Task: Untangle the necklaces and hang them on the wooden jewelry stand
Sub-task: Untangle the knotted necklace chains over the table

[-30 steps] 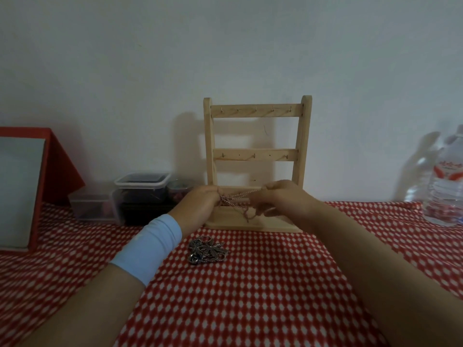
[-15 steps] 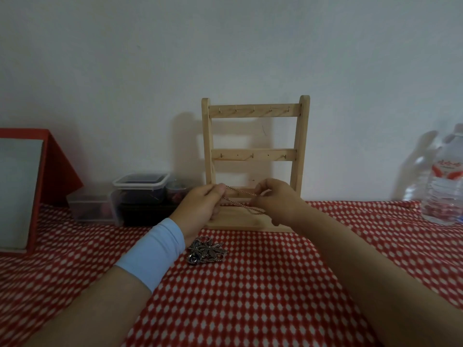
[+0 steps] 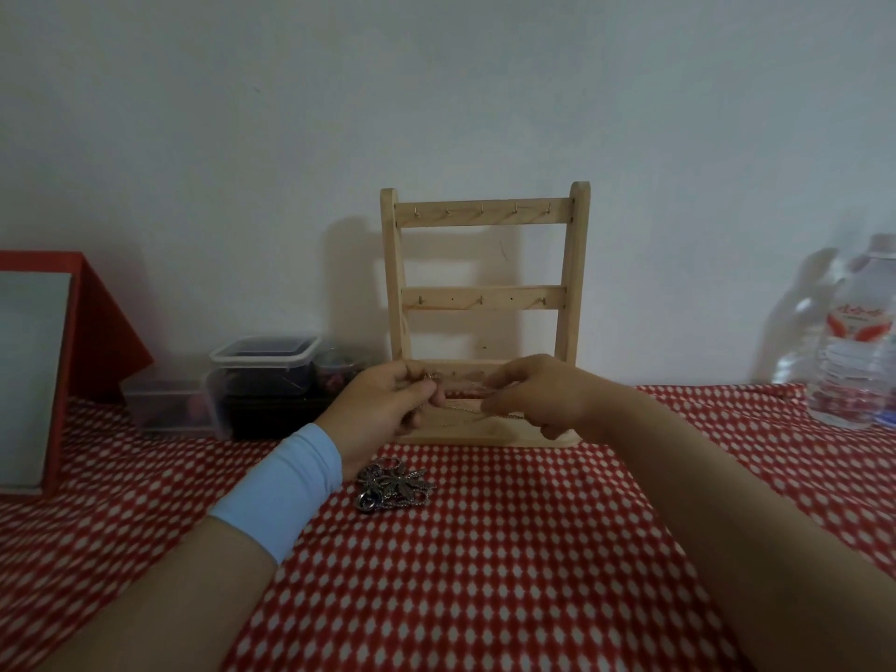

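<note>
Wall [image 3: 436, 89] is met just beyond the wooden stand [image 3: 485, 299]. One necklace [image 3: 460, 408] is pinched between left hand [image 3: 383, 409] and right hand [image 3: 548, 397].

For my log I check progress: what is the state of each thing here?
thin chain necklace, stretched between both hands
left hand, pinching it
right hand, pinching it
leaf-pendant necklace, bunched on tablecloth
wooden jewelry stand, upright, visible hooks bare
plastic container, lidded
water bottle, upright

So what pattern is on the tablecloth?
The tablecloth is red with rows of small white diamond-shaped spots. The head view shows it best.
</note>
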{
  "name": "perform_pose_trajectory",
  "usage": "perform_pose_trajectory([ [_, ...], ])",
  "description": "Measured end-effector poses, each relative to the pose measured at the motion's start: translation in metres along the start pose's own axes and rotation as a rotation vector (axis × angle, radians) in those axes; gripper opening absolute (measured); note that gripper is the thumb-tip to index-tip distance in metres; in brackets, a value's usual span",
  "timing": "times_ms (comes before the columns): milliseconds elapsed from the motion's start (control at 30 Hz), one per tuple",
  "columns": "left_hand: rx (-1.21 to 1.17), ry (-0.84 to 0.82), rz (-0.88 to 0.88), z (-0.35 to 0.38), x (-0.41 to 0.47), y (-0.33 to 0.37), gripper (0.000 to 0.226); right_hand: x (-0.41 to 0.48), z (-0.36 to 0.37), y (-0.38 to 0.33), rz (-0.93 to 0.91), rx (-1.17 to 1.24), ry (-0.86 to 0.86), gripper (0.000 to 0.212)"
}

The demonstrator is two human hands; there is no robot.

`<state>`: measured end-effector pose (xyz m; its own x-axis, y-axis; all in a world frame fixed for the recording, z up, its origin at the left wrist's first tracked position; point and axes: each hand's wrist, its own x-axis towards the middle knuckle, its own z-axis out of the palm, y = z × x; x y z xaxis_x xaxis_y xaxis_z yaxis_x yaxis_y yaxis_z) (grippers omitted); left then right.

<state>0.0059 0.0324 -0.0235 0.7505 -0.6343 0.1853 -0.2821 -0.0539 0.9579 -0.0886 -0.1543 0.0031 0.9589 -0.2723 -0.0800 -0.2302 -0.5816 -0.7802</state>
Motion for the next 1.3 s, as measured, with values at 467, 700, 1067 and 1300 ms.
perform_pose_trajectory([
  [467,0.098,-0.264,-0.032,-0.008,-0.007,0.017,0.027,-0.009,-0.006,-0.008,-0.038,-0.5,-0.292,0.011],
  [700,0.342,-0.175,0.163,0.0,-0.011,0.025,0.015,-0.004,0.013,-0.011,-0.245,-0.03,-0.177,0.021],
  [1067,0.07,0.238,0.295,0.016,-0.007,0.005,0.022,0.0,0.013,-0.002,-0.184,0.045,-0.181,0.012],
  [1300,-0.582,0.152,0.052,0.029,-0.004,-0.017,0.011,0.005,0.012,0.01,-0.171,0.001,-0.149,0.013],
])
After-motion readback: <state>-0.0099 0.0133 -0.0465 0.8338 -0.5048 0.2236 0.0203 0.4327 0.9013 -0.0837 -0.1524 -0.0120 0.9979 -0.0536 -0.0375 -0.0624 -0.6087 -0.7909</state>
